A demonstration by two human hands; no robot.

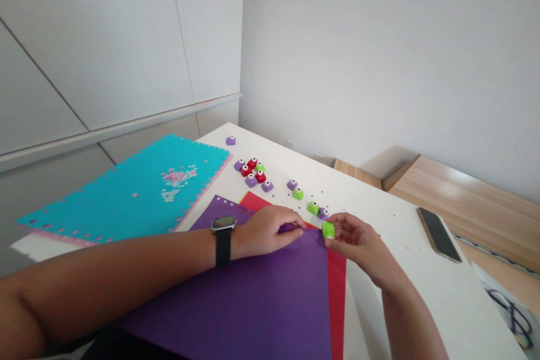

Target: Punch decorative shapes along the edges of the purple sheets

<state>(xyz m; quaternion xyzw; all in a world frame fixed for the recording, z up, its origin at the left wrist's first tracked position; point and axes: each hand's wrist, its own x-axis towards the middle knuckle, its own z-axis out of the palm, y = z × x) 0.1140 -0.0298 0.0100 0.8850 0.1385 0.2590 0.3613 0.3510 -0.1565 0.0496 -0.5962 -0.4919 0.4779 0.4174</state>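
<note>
A large purple sheet of paper [270, 298] lies over a red sheet [337, 287], with small punched holes along part of its far edge. My left hand [270, 232] pinches the purple sheet at that edge. On the left wrist is a dark-strapped watch [223, 230]. My right hand [354, 239] holds a green craft punch [328, 230] between thumb and fingers, at the sheet's far right corner. Whether paper sits in its slot I cannot tell. Just beyond stand another green punch [313, 207] and a purple punch [323, 214].
Several red, purple and green punches [252, 180] cluster farther back on the white table [379, 208]. At left, a blue sheet [126, 191] with punched edges bears small paper cutouts [177, 177]. A phone [439, 234] lies near the right edge, beside a wooden surface [476, 191].
</note>
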